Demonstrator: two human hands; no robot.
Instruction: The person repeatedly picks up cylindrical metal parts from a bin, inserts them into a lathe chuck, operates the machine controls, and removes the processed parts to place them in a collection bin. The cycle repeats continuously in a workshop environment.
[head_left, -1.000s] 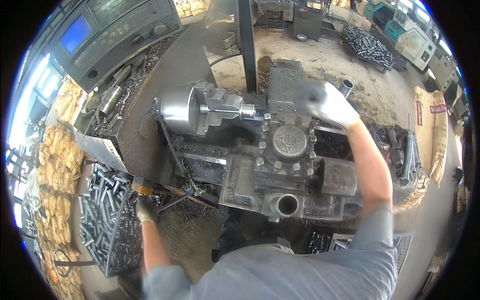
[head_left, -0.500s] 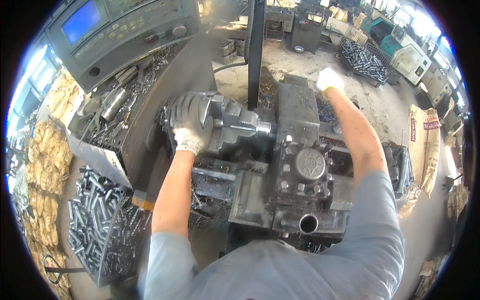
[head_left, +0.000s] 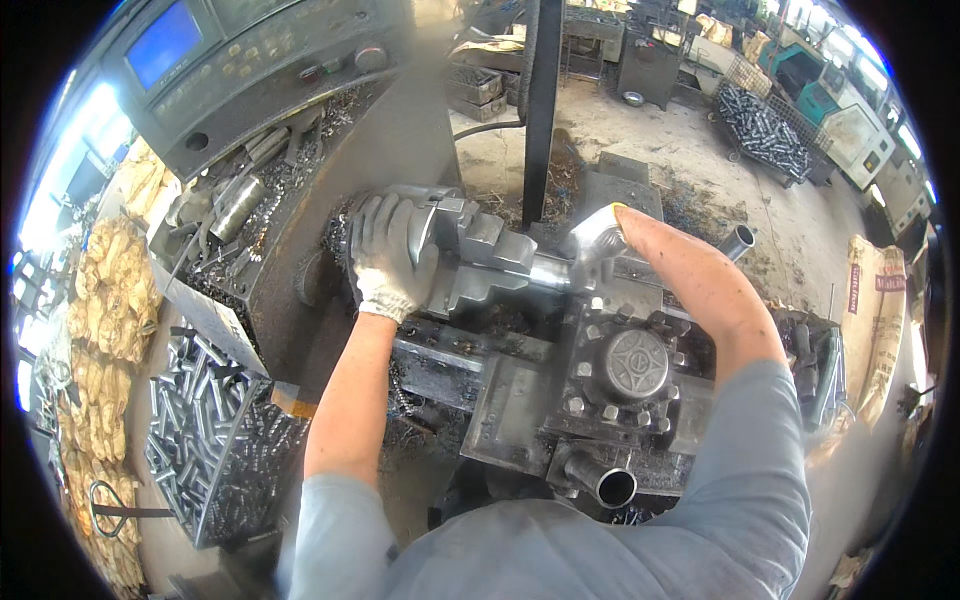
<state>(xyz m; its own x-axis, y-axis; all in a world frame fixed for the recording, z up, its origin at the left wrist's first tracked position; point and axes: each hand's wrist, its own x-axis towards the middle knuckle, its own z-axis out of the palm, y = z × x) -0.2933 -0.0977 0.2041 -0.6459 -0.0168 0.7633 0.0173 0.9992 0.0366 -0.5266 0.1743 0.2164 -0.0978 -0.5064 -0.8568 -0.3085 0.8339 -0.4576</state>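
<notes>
My left hand [head_left: 388, 250], in a grey-coated knit glove, rests with its fingers curved over the rim of a dark lathe chuck [head_left: 450, 225]. A shiny metal cylinder [head_left: 548, 272] sticks out to the right from between the stepped chuck jaws [head_left: 490, 240]. At its outer end is my right hand [head_left: 597, 238], in a white glove, its fingers bent down and closed about that end. The fingertips are partly hidden. Close below the right hand stands the square tool post [head_left: 632, 365], with a round cap and several bolts.
A control panel [head_left: 250, 65] with a blue screen rises at the upper left. Below it, a bin [head_left: 205, 440] holds many metal tubes. A dark upright post [head_left: 541, 110] stands beyond the chuck. Another tube-filled cart [head_left: 765, 135] and a paper sack [head_left: 872, 320] are at right.
My right hand has come down and left from beyond the tool post to the cylinder's end. My left hand stays on the chuck. The whole view has shifted slightly.
</notes>
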